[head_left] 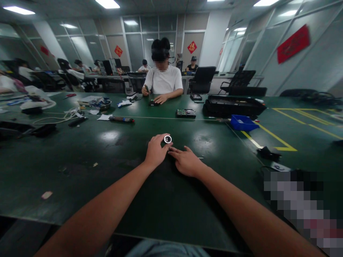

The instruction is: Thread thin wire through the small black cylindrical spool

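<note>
My left hand (155,151) is closed around a small round dark part with a white ring (167,139), its thumb and fingers at the sides and the ring facing up. Small light and dark details show inside the ring, too small to name. Just to the right, my right hand (187,161) lies low over the green table with fingers stretched toward my left thumb. Its thumb stands apart from the fingers. Whether its fingertips touch anything small there, I cannot tell. A thin white stick-like thing (200,157) lies beside the right hand.
Across the green table (107,200), a person in a white shirt (167,80) handles a small dark thing. Between us lies a hard drive (185,113). A screwdriver-like tool (122,119) lies left; a blue bin (243,122) and black tray (234,106) stand right.
</note>
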A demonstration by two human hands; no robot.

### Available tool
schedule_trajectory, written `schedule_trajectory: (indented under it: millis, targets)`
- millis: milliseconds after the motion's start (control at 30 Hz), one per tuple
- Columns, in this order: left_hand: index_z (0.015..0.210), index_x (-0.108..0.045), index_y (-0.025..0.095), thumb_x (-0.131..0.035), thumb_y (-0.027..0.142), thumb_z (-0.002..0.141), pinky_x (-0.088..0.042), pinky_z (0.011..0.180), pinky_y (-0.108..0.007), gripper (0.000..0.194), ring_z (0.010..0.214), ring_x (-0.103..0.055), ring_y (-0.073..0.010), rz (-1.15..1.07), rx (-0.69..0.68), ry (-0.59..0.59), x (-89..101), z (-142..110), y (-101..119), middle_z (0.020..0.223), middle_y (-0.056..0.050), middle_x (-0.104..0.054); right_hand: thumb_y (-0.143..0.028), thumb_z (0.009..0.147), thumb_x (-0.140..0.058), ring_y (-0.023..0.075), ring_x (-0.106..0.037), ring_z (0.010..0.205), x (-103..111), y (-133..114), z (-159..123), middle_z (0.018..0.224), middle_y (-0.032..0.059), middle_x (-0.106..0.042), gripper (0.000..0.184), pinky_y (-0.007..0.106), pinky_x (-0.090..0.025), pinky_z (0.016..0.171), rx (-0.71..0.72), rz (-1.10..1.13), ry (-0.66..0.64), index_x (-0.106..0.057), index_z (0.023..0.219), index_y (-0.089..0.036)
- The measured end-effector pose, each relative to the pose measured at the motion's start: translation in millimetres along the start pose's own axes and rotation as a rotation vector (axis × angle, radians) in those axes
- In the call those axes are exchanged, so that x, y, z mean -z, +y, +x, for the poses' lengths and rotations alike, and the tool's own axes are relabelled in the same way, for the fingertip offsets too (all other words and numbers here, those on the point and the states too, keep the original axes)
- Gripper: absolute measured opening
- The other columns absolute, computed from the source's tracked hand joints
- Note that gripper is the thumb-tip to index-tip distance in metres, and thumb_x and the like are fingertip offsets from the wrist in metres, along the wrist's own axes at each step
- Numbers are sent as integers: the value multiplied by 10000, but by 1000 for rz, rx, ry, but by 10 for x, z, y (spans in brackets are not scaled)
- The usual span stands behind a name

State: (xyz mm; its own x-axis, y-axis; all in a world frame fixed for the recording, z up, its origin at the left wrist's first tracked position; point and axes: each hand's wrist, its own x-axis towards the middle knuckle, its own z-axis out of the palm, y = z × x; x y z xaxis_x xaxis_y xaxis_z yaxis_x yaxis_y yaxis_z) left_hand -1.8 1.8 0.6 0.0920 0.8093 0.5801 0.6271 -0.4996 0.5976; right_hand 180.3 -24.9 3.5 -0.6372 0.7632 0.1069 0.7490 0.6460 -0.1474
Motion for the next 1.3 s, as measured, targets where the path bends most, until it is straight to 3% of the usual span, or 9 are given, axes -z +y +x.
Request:
schedule_trajectory:
  millis: [100, 167, 267, 367, 567, 700, 967, 1167, 1300]
  targets:
    - [1204, -668, 224, -721, 244, 881, -476, 1005, -403, 328, 1127, -627, -243, 6, -5, -7, -7, -8, -7, 1192, -58, -709, -235, 933, -478, 284, -671, 1142, 53, -13, 10, 1229, 137, -724, 310, 557, -334, 1129, -60, -28, 46, -686, 1155, -175]
    - [1206, -668, 225, -726, 251, 878, -475, 1007, -406, 334, 1126, -629, -244, 15, -5, -7, -11, -9, -11, 1197, -57, -709, -273, 942, -504, 273, -694, 1054, 72, -27, 14, 1120, 132, -748, 260, 485, -405, 1075, -106, -48, 118, -696, 1079, -164]
    - [1205, -672, 231, -727, 248, 876, -470, 1021, -410, 334, 1142, -628, -248, 18, 0, -12, -15, -8, -7, 1210, -55, -709, -256, 940, -501, 286, -641, 1188, 48, -46, 9, 1357, 153, -652, 385, 476, -401, 1082, -84, -31, 169, -609, 1296, -157]
    - [1203, -675, 231, -727, 242, 875, -471, 1020, -412, 332, 1135, -630, -249, 13, 2, -22, -12, -7, 8, 1206, -52, -712, -204, 931, -470, 296, -559, 1323, 1, -56, 1, 1538, 135, -502, 512, 573, -299, 1148, 9, 23, 82, -496, 1442, -203]
    - [1190, -682, 226, -753, 245, 858, -489, 979, -397, 340, 1094, -639, -243, 17, -14, -28, 7, -6, 25, 1163, -52, -718, -256, 928, -566, 277, -695, 1076, 43, -44, 27, 1123, 91, -765, 253, 530, -340, 1121, -30, 27, 58, -683, 1148, -209]
    - [1179, -688, 230, -751, 229, 858, -485, 1001, -395, 327, 1113, -641, -237, -10, -28, -47, 6, -9, 13, 1170, -48, -719, -225, 895, -627, 287, -709, 1019, 122, -14, 37, 1062, 100, -779, 275, 414, -481, 944, -107, 7, 54, -693, 1160, -203]
    - [1174, -693, 240, -757, 250, 859, -482, 1002, -391, 322, 1117, -646, -232, -26, -61, -114, 2, -34, 49, 1187, -40, -723, -146, 916, -489, 255, -715, 882, 178, -17, -12, 966, 114, -764, 257, 352, -503, 807, -177, -43, 72, -706, 1051, -168]
    - [1175, -692, 236, -774, 259, 845, -482, 970, -390, 341, 1084, -646, -226, -26, -94, -146, -11, -45, 37, 1166, -33, -729, -114, 904, -516, 221, -700, 932, 237, 49, -57, 1052, 103, -743, 262, 332, -513, 834, -251, 120, 281, -685, 1096, -173]
    - [1181, -691, 254, -780, 277, 839, -478, 962, -396, 353, 1055, -645, -226, -20, -115, -192, -29, -51, 24, 1161, -21, -732, -194, 934, -579, 203, -704, 812, 315, 42, -121, 971, 69, -766, 238, 334, -531, 767, -325, 306, 459, -667, 1155, -193]
